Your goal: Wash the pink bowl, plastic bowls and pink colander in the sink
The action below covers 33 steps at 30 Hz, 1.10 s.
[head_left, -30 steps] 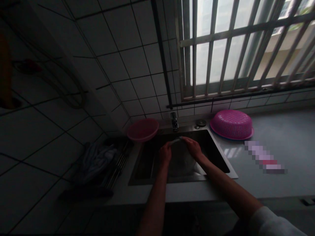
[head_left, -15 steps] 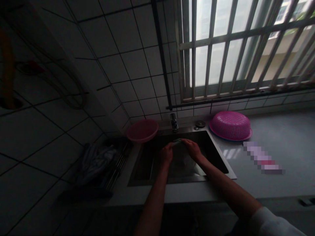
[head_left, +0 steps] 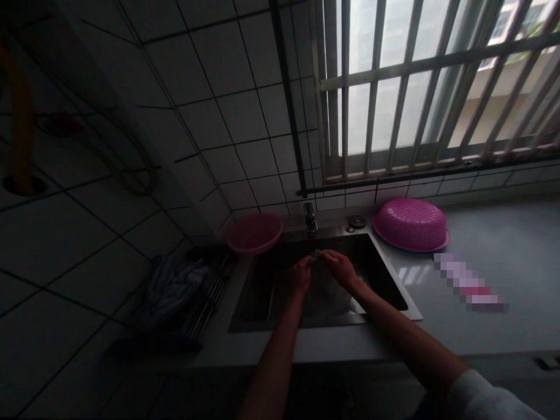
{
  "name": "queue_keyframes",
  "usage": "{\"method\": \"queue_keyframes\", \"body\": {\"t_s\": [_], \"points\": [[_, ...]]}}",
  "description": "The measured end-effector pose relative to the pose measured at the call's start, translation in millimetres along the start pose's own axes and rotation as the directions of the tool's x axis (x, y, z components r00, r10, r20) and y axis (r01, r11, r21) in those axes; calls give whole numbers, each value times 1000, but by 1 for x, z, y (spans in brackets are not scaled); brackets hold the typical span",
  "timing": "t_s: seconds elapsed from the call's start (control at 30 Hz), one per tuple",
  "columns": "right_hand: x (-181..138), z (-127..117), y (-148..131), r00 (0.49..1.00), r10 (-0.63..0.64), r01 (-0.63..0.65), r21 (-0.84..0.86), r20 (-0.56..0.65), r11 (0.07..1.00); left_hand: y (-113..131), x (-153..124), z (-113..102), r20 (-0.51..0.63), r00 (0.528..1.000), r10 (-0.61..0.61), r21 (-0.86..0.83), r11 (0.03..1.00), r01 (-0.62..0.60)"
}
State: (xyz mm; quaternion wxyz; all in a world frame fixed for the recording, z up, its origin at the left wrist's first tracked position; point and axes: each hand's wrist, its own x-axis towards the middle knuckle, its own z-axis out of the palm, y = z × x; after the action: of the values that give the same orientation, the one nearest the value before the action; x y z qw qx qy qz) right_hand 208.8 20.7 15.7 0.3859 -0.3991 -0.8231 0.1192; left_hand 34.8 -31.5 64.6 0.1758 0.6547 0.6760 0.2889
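Over the sink (head_left: 387, 283) my two hands are close together, just below the faucet (head_left: 310, 220). My left hand (head_left: 300, 275) is closed on one end of a small pale piece (head_left: 315, 254) that looks like a cloth. The fingers of my right hand (head_left: 340, 267) pinch its other end. Only a little of this piece shows between the fingertips, and its exact kind is hard to make out in the dim light. Beneath the hands, light glints in the bottom of the sink.
A pink basin (head_left: 255, 234) stands at the sink's back left corner. An upturned magenta basket (head_left: 411, 224) and a round drain strainer (head_left: 357, 221) are at the back right. Crumpled cloth (head_left: 175, 286) lies by a metal rack (head_left: 215, 291) on the left. Window bars rise behind the counter (head_left: 516, 251).
My hands have come slightly closer together. The pale piece, stretched between them before, is now mostly hidden in the fingers.
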Motion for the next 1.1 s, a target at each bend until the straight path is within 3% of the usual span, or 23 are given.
{"method": "queue_keyframes", "body": {"t_s": [0.13,0.27,0.37,0.47,0.63,0.8,1.0,1.1], "points": [[0,-20,22,973,202,-201,23,-115,979,-12,1,-1,-178,982,-57,-101,994,40],[-4,-31,35,940,312,-311,24,-137,950,-17,3,1,-213,972,-103,-90,992,86],[-4,-25,27,957,283,-284,3,-65,959,-12,4,5,-226,974,13,11,1000,-11],[-1,-14,11,978,206,-205,-37,15,978,-6,3,7,-168,977,134,117,986,-115],[-2,-4,-9,989,115,-105,-110,89,988,1,1,8,-74,995,74,182,981,-59],[-3,-6,-12,994,35,-19,-144,107,989,5,0,8,8,997,73,230,970,-73],[-1,-19,15,974,227,-226,-90,-5,970,-12,2,-7,-208,969,-130,74,986,148],[-2,-14,15,970,242,-243,-60,-13,968,-13,4,-4,-206,974,-94,71,991,110]]}}
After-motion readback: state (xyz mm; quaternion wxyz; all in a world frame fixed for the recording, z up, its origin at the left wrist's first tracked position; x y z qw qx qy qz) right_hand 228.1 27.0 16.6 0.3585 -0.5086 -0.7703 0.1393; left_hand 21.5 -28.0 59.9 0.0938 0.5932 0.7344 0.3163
